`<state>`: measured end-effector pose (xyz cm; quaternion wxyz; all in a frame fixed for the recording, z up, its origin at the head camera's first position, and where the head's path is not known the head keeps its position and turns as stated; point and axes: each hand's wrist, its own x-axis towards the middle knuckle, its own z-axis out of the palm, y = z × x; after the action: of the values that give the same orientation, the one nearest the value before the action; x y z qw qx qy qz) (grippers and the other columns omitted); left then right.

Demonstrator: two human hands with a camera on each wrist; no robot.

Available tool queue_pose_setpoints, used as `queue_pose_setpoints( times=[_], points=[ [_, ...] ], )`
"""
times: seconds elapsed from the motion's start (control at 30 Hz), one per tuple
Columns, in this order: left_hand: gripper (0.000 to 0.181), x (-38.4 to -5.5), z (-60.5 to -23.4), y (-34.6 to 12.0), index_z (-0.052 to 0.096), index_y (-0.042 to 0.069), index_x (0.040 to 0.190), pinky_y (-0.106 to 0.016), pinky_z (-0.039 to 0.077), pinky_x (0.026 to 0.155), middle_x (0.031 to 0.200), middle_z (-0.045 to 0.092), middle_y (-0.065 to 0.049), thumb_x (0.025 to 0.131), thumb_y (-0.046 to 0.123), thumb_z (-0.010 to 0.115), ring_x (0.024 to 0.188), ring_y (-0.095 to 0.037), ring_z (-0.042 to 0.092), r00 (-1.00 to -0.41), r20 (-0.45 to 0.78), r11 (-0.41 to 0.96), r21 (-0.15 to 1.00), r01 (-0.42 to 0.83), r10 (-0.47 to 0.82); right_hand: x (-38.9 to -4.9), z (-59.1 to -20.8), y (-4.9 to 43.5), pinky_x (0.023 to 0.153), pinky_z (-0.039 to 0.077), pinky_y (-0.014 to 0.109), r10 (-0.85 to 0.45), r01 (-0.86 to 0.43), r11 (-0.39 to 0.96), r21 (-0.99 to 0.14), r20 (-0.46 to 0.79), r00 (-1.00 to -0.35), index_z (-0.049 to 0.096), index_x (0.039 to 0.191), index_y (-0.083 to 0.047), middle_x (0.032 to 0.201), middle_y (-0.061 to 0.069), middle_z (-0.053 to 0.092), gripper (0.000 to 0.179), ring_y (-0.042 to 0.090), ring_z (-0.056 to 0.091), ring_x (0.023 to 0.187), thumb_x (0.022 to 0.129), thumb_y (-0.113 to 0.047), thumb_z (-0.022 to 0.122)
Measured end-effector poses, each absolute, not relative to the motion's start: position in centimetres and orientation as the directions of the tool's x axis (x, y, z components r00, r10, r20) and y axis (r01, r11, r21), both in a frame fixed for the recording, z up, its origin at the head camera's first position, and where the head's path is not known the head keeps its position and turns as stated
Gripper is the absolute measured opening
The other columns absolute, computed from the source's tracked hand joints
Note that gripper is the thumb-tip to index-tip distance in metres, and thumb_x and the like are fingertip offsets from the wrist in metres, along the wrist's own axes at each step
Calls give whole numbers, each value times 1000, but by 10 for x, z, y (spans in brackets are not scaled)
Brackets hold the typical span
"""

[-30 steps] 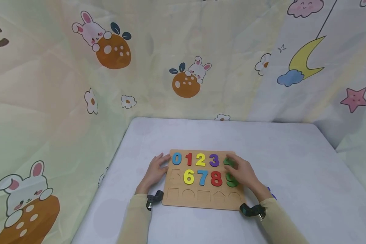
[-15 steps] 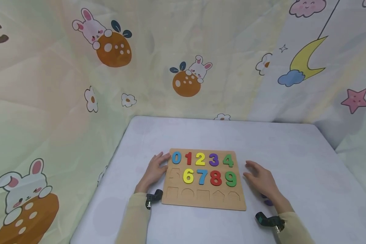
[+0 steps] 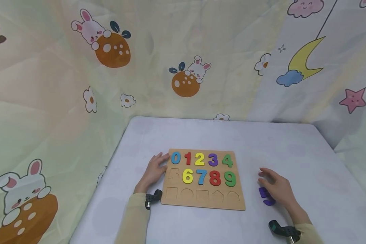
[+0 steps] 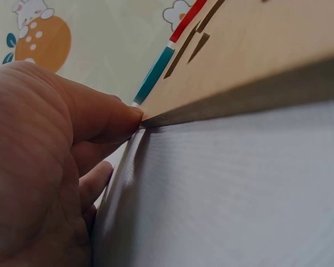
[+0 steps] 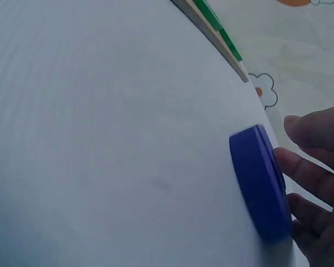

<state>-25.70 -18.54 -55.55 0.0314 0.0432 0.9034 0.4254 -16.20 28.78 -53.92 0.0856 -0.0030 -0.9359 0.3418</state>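
A wooden number board (image 3: 183, 202) lies flat on the table. My left hand (image 3: 154, 171) rests along its left side; in the left wrist view the thumb (image 4: 108, 117) meets the board's corner edge. My right hand (image 3: 277, 186) hovers to the right of the board, fingers loosely bent and holding nothing. Just below its fingers lies a purple number 5 (image 3: 263, 192), partly covered by the hand in the head view. The right wrist view has that purple piece (image 5: 259, 183) close beside the fingertips. In the board's second row, the leftmost slot (image 3: 174, 173) shows a bare 5-shaped outline.
Coloured numbers fill the top row, among them a blue 0 (image 3: 176, 158) and a green 4 (image 3: 227, 160). A yellow 6 (image 3: 187, 176) and a green 9 (image 3: 230, 179) sit lower. Outlined shapes run along the bottom row. A printed cloth (image 3: 152, 67) hangs behind the table (image 3: 292, 145).
My right hand has left the green 4 and 9 at the board's right side and moved right and nearer, over to the purple 5. The left hand has stayed at the board's left edge.
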Motion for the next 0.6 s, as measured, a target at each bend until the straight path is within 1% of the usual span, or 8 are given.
queue_pose_setpoints(
  times=[0.1, 0.2, 0.3, 0.4, 0.5, 0.6],
  points=[
    [48, -257, -555, -186, 57, 21, 138, -58, 9, 119, 149, 47, -1, 90, 11, 61, 148, -30, 19, -994, -14, 637, 768, 60, 110, -158, -543, 295, 95, 41, 64, 86, -45, 757, -652, 166, -982, 58, 129, -6, 107, 16, 71, 39, 43, 56, 114, 93, -19, 66],
    [48, -257, -555, -187, 57, 20, 138, -57, 9, 119, 149, 47, -1, 90, 10, 61, 148, -29, 20, -993, -7, 635, 770, 68, 115, -155, -546, 301, 95, 41, 64, 85, -32, 753, -657, 146, -986, 59, 129, -8, 106, 14, 71, 39, 41, 57, 113, 93, -20, 66],
    [48, -258, -557, -187, 57, 20, 138, -58, 10, 119, 150, 46, -1, 91, 11, 62, 148, -30, 20, -993, -6, 638, 767, 73, 120, -150, -546, 308, 96, 39, 65, 71, -22, 743, -669, 112, -991, 58, 130, -9, 108, 14, 70, 41, 41, 55, 116, 93, -24, 67],
    [48, -259, -557, -187, 57, 21, 138, -58, 10, 119, 151, 45, -1, 91, 11, 62, 149, -31, 18, -993, -18, 639, 767, 63, 119, -146, -543, 313, 100, 35, 68, 46, 0, 738, -675, 50, -998, 56, 134, -9, 113, 16, 68, 50, 44, 49, 122, 91, -30, 71],
    [49, -259, -556, -187, 57, 21, 138, -59, 10, 119, 151, 45, -1, 91, 11, 61, 149, -32, 17, -993, -21, 642, 764, 59, 117, -142, -538, 315, 103, 28, 71, -14, 13, 727, -686, -33, -999, 50, 138, -8, 123, 19, 64, 64, 47, 39, 131, 85, -31, 76],
    [49, -259, -557, -187, 57, 21, 138, -57, 9, 120, 150, 46, 0, 90, 11, 61, 149, -29, 19, -993, -10, 642, 763, 70, 120, -138, -535, 316, 105, 24, 72, -71, 20, 723, -690, -103, -992, 46, 142, -7, 133, 21, 57, 76, 50, 31, 136, 78, -29, 81]
  ],
)
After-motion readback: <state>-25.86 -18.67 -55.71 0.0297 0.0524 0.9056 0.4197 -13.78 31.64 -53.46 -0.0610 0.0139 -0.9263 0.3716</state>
